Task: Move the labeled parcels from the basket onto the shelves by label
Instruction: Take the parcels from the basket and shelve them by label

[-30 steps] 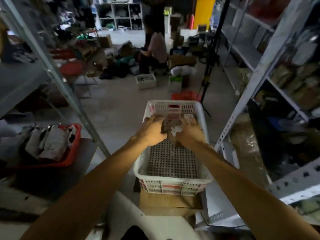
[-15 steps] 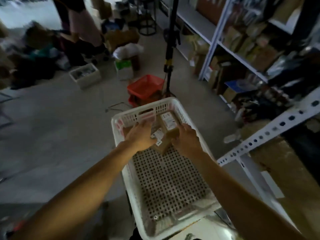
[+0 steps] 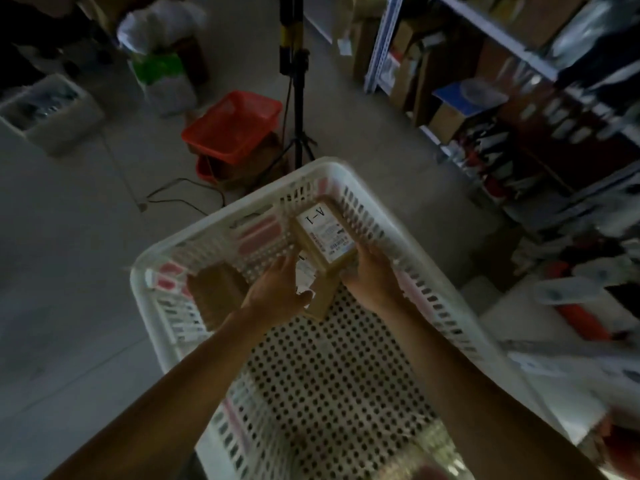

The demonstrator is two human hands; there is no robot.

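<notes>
Far to my left on the floor sits a pale foam box (image 3: 52, 114), and nearer the middle an orange crate (image 3: 235, 124) with a tripod stand (image 3: 294, 98) just beside it. Below them is the white basket (image 3: 152, 271) I am working from, and against its left wall lies a brown parcel (image 3: 216, 292) with no label showing on the face toward me. My left hand (image 3: 277, 294) comes next, fingers curled round the left side of the stacked boxes at the basket's far end; under it I can make out a lower parcel (image 3: 320, 301) with a white label, though the blur makes it hard to say whether I am gripping that one as well or only steadying it. On top is the A-1 parcel (image 3: 325, 237), its label facing up and reading upside down to me. My right hand (image 3: 372, 278) clasps its near right corner, fingers wrapped along the edge. These look like small stiff cardboard boxes, light for their size and not slippery, so I judge the firm hold is on opposite side faces, thumbs on top, keeping off the paper label so it stays readable. To my right stand the metal shelves (image 3: 491, 27), crowded with boxes and bags, where this parcel belongs by its mark.
</notes>
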